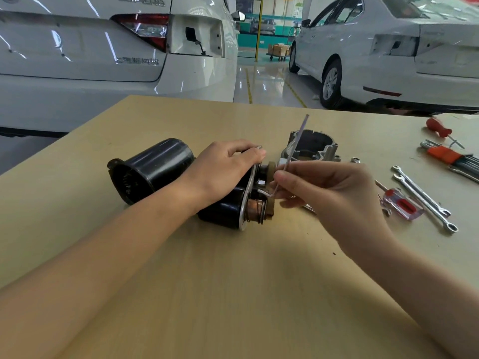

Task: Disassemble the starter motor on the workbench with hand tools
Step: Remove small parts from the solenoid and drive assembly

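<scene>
starter motor steadied while an inner screw is worked with a hex key

starter motor [181,182] is laid on its side near the middle of the table [233,294], its metal end plate [247,200] and copper-coloured parts turned to the right. it is pressed down by the left hand [223,172], whose grip is curled over the black body. a hex key [291,156] is pinched in the grip of the right hand [331,193], short leg set into the end plate, long leg raised. the separated aluminium housing [311,147] stands just behind. the screw-loosening step is judged to be in hand; steady turning with the key kept seated is called for next. two spanners [422,198], a clear-handled screwdriver [399,203] and a hex key set [451,158] are laid to the right.
</scene>
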`<state>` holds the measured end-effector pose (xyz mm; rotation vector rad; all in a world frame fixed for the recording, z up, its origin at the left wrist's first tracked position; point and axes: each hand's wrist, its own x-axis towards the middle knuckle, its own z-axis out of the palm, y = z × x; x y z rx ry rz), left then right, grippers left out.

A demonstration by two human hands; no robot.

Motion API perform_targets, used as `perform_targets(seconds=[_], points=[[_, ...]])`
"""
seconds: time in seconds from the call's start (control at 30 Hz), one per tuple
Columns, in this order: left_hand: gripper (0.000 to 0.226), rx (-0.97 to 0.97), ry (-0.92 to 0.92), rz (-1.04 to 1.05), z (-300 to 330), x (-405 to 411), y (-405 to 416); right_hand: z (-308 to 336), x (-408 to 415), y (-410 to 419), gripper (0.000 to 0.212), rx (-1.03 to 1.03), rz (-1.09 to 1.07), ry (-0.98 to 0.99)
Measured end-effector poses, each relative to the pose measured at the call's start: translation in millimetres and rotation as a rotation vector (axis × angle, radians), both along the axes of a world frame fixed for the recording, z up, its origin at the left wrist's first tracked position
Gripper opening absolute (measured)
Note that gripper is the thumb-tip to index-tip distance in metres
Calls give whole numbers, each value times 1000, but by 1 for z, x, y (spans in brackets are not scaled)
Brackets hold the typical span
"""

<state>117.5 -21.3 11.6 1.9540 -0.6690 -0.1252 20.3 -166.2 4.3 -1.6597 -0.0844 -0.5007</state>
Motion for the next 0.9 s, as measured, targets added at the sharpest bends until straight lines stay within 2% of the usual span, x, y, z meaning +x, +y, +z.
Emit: perform_targets(seconds=[0.2, 0.33, 0.9], points=[[26, -2, 6, -4, 1, 0, 0, 3, 2, 2, 20, 18, 63, 86], [24, -1, 2, -2, 1, 0, 0, 2, 4, 0, 15, 26, 66, 104], [24, -1, 4, -9, 0, 2, 0, 2, 6, 2, 11, -14, 81, 31]])
